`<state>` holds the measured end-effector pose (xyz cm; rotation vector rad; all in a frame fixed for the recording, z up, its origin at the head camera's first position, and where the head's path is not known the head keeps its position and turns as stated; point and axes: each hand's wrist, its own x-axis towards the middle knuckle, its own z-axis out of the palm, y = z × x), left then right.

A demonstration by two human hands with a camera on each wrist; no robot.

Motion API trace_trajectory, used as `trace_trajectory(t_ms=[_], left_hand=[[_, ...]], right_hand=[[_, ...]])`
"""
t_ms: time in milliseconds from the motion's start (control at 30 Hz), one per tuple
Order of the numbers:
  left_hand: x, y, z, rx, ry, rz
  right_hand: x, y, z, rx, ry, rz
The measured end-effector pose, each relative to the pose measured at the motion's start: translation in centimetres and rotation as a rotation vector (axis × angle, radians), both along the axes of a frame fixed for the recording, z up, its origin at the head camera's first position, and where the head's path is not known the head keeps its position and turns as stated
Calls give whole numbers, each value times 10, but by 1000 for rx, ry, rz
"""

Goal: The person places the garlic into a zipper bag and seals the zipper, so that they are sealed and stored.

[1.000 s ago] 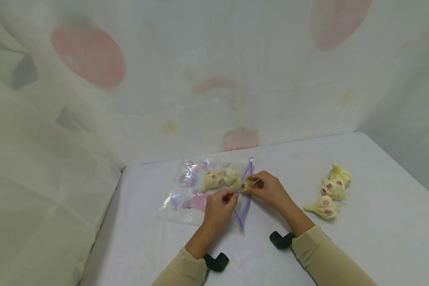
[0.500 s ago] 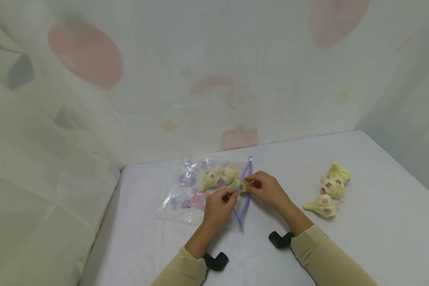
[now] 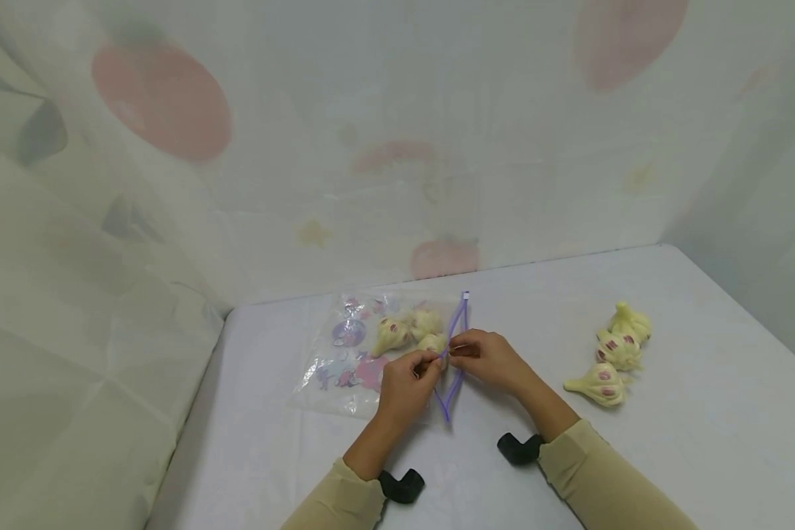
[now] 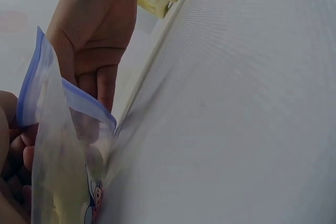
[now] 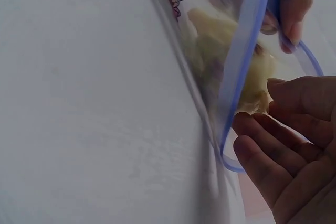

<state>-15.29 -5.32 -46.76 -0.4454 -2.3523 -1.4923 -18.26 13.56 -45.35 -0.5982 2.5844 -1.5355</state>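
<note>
A clear zip bag (image 3: 341, 372) with purple edging and printed cartoon pictures lies flat, its mouth facing right. Pale yellow garlic bulbs (image 3: 392, 335) with purple marks lie inside; one garlic bulb (image 5: 257, 85) sits just inside the mouth. My left hand (image 3: 405, 384) pinches the upper purple edge and holds the mouth apart. My right hand (image 3: 490, 359) is at the mouth, its fingertips (image 5: 247, 148) reaching in beside that bulb. In the right wrist view, thumb and fingers stand apart with nothing gripped between them. The left wrist view shows these right fingers (image 4: 105, 85) fairly straight behind the purple edge.
Three more garlic bulbs (image 3: 619, 350) lie in a row on the white table (image 3: 702, 427), to the right of my right hand. Patterned cloth (image 3: 291, 147) hangs behind the table and along its left side. Black bands (image 3: 403, 486) show at both wrists.
The garlic bulb that my right fingers held at the bag's mouth has moved left into the bag. My right hand has let go of it and dropped slightly. My left hand keeps its place.
</note>
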Motion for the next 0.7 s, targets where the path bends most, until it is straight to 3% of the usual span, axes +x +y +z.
trace_trajectory(t_ms=[167,433,700], left_hand=[[0,0,0,-4,-16,8],[1,2,1,3,-30,10],[0,1,-1,2,-33,7]], right_hand=[[0,11,10,10,10,-41],[-2,42,29,74,52,-182],[-1,60,47,90,72,-230]])
